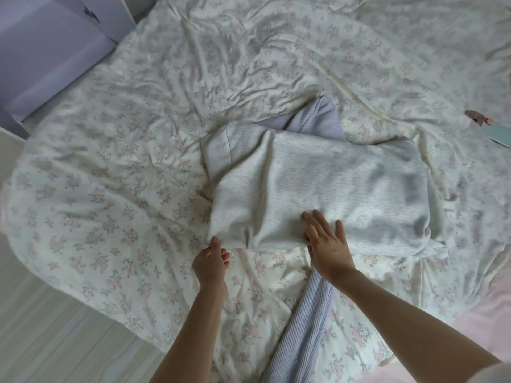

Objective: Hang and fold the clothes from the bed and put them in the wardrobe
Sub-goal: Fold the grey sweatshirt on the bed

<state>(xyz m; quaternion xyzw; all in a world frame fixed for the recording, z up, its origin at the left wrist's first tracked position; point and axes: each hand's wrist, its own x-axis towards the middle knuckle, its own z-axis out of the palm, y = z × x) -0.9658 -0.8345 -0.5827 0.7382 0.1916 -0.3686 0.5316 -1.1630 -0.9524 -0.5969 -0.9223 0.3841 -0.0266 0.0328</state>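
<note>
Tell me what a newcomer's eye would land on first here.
The light grey garment lies mid-bed on the floral duvet. The left hand pinches its near corner while the right hand presses flat on its near edge. A striped blue garment trails toward the camera.

Bare duvet (110, 167) left of sweatshirt (318, 189); phone (497, 134) right.

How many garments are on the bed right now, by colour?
Light grey: 1, the sweatshirt under both hands
Lavender: 1, the piece poking out behind it
Blue striped: 1, the piece at the near edge
Total: 3
</note>
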